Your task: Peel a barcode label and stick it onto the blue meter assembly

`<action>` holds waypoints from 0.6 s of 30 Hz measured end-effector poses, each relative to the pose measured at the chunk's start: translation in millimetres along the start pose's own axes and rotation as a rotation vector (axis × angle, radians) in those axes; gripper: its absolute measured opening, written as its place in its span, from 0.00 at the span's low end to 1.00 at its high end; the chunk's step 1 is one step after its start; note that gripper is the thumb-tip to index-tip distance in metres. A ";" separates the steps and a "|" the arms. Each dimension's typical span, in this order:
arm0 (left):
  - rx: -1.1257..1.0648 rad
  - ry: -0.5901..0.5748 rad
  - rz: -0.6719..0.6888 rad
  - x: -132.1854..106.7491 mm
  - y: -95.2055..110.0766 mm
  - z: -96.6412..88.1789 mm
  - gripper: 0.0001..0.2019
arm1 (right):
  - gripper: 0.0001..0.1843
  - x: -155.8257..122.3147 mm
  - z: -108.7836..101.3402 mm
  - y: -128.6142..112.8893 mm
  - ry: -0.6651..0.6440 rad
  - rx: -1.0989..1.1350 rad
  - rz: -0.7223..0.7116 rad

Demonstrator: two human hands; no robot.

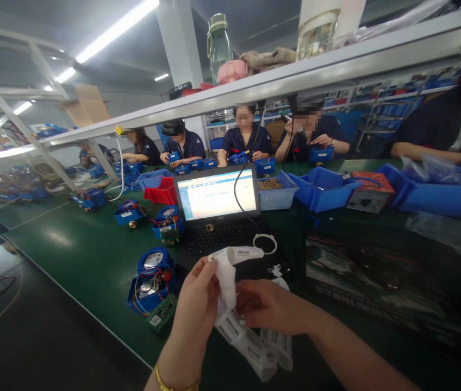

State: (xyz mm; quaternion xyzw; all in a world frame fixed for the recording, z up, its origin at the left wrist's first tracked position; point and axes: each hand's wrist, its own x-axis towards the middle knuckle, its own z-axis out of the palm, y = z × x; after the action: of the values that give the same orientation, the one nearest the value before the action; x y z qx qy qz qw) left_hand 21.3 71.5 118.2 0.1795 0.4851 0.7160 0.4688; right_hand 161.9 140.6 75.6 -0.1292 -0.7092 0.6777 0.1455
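Observation:
My left hand (pixel 195 304) pinches the top of a white strip of barcode labels (pixel 227 282), fingers closed on it. My right hand (pixel 273 307) holds the same strip lower down, thumb pressed against it. The rest of the label strip (pixel 263 347) hangs in loops below both hands. Just behind the strip lies a white barcode scanner (pixel 244 253) with a curled cable on the laptop's edge. A blue water meter (pixel 153 279) with loose wires and a green circuit board (pixel 161 314) sits left of my left hand.
An open laptop (pixel 216 209) stands on the green bench (pixel 92 260). More blue meters (pixel 168 221) lie beyond. Blue bins (pixel 322 187) and a red box (pixel 367 190) line the middle. Several people sit across the bench. A shelf rail (pixel 296 76) carries bottles overhead.

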 end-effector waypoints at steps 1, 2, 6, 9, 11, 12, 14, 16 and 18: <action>-0.032 0.026 -0.013 0.7 1.1 1.8 0.19 | 0.19 0.0 0.2 0.5 -0.024 0.047 0.003; -0.060 0.054 -0.030 1.3 1.9 3.2 0.16 | 0.19 0.2 0.3 1.2 -0.034 0.072 0.003; -0.146 0.175 -0.087 3.2 2.8 6.0 0.03 | 0.21 1.5 -0.6 6.1 -0.018 0.058 -0.019; -0.179 0.229 -0.107 4.4 2.2 7.0 0.02 | 0.20 2.4 -0.8 9.9 -0.021 0.123 -0.037; -0.185 0.245 -0.106 5.2 1.4 7.6 0.01 | 0.19 2.7 -0.5 11.0 -0.025 0.166 -0.042; -0.186 0.250 -0.104 5.6 0.9 7.9 0.02 | 0.19 2.7 -0.4 11.0 -0.027 0.180 -0.042; -0.186 0.254 -0.101 6.3 0.2 8.5 0.03 | 0.18 2.6 -0.3 10.6 -0.023 0.214 -0.035; -0.187 0.248 -0.101 6.8 -0.4 9.0 0.03 | 0.19 2.6 -0.7 10.0 -0.013 0.233 -0.026; -0.189 0.238 -0.106 6.8 -1.0 9.1 0.03 | 0.20 2.8 -1.4 9.3 0.011 0.205 -0.009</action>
State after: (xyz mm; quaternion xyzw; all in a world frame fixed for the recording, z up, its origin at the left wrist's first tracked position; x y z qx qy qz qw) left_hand 24.9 82.2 120.2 0.0227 0.4767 0.7489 0.4598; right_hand 159.7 143.5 66.4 -0.1144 -0.6357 0.7454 0.1649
